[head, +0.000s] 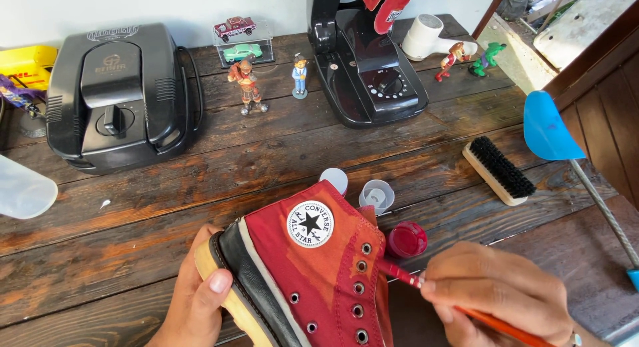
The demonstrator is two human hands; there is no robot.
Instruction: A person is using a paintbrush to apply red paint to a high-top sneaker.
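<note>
Two hands are occupied with a red high-top canvas shoe (313, 274), which is held tilted above the wooden table (133, 254) near its front edge. The heel and sole are gripped by the left hand (196, 297), while a thin paintbrush (406, 277) is pinched in the right hand (496, 294), its tip laid against the canvas beside the eyelets. An open pot of dark red paint (407, 239) stands just beside the shoe. Colouring appears to be under way; a steady, light stroke along the eyelet row is judged necessary.
</note>
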